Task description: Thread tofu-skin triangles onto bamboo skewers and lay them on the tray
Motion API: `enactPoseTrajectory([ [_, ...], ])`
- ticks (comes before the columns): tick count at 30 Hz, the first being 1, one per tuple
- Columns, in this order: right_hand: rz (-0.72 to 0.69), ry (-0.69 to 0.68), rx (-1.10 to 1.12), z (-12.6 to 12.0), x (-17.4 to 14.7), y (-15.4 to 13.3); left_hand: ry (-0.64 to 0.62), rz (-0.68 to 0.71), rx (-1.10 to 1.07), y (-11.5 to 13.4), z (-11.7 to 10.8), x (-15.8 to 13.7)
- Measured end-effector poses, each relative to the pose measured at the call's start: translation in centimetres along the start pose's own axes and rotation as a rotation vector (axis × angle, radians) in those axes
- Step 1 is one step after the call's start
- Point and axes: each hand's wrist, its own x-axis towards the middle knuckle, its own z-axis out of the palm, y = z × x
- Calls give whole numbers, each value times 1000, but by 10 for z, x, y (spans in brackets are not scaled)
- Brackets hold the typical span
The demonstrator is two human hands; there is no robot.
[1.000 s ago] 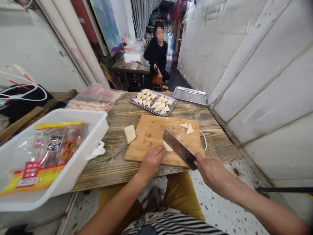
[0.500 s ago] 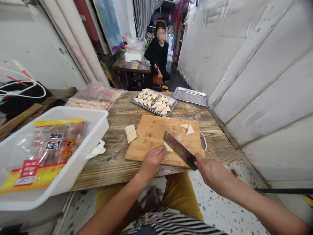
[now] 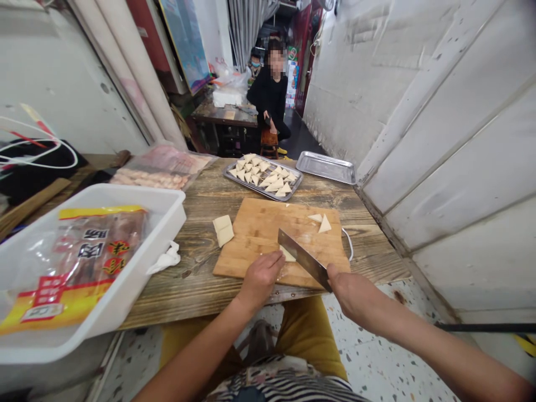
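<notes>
My right hand (image 3: 352, 291) grips the handle end of a cleaver (image 3: 302, 258), its broad blade slanting up to the left over a wooden cutting board (image 3: 255, 234). Under the blade lies a pale piece of tofu (image 3: 287, 255). The fingers of my left hand (image 3: 262, 274) are pressed together on its left side, holding it against the board. Part of the piece is hidden by the fingers and blade. Cut tofu triangles (image 3: 324, 224) rest near the board's right rear. Two uncut tofu slabs (image 3: 223, 230) sit at its left edge.
Behind the board, a metal tray (image 3: 274, 196) carries several tofu triangles on sticks; another metal tray (image 3: 326, 167) stands right of it. A white bin (image 3: 173, 209) with a packaged food bag (image 3: 90, 251) is at left. A person (image 3: 268, 89) sits beyond the table.
The cleaver and my right hand have shifted slightly left and down, the blade lying closer over the tofu. My left hand stays on the piece.
</notes>
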Motion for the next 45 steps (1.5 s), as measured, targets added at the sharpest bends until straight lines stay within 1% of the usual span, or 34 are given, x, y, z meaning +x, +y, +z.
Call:
enactPoseTrajectory([
  [3, -15, 28, 3, 9, 3, 3, 0, 3, 7, 0, 1, 0],
  [5, -30, 84, 40, 16, 4, 8, 1, 0, 8, 0, 2, -1],
  [7, -11, 149, 77, 21, 5, 13, 6, 2, 8, -1, 2, -1],
  [9, 25, 194, 87, 23, 5, 19, 2, 14, 12, -1, 1, -1],
  [12, 20, 279, 115, 19, 3, 28, -29, 11, 30, -2, -1, 2],
  [15, 58, 433, 164, 9, -1, 40, -93, -33, 27, -2, 4, 16],
  [17, 97, 544, 197, 3, -3, 48, -155, -76, 6, -1, 13, 31],
  [19, 81, 624, 250, 0, -4, 55, -210, -126, -49, 1, 24, 49],
  [21, 31, 665, 308, 2, -5, 59, -239, -158, -124, 2, 32, 64],
  [22, 11, 673, 333, 5, -5, 61, -244, -167, -152, 0, 32, 69],
  [24, -3, 667, 376, 14, -6, 62, -222, -194, -150, -11, 23, 73],
  [26, 2, 635, 419, 26, -6, 63, -166, -298, -46, -31, 1, 70],
  [27, -5, 616, 443, 32, -6, 63, -141, -397, 39, -43, -13, 66],
  [28, -20, 597, 465, 38, -5, 63, -143, -517, 132, -55, -28, 61],
  [30, -54, 566, 508, 49, -1, 61, -252, -813, 304, -76, -52, 52],
  [31, -65, 553, 529, 54, 1, 58, -326, -924, 344, -84, -60, 49],
  [32, -73, 542, 546, 58, 3, 55, -392, -1002, 360, -89, -64, 46],
  [33, -76, 536, 561, 61, 6, 52, -439, -1040, 355, -92, -66, 44],
  [34, -76, 535, 571, 64, 8, 48, -466, -1043, 344, -94, -65, 44],
  [36, -76, 539, 580, 66, 12, 41, -479, -1005, 332, -94, -61, 45],
  [40, -97, 517, 594, 66, 15, 30, -449, -968, 354, -93, -63, 45],
  [41, -106, 518, 594, 65, 16, 28, -420, -956, 358, -91, -65, 43],
  [42, -114, 523, 591, 65, 17, 27, -370, -914, 363, -88, -66, 40],
  [43, -120, 531, 582, 64, 18, 27, -301, -839, 368, -82, -65, 36],
  [44, -127, 539, 567, 63, 19, 26, -223, -729, 370, -75, -63, 30],
  [45, -133, 548, 545, 61, 20, 26, -144, -587, 368, -66, -58, 24],
])
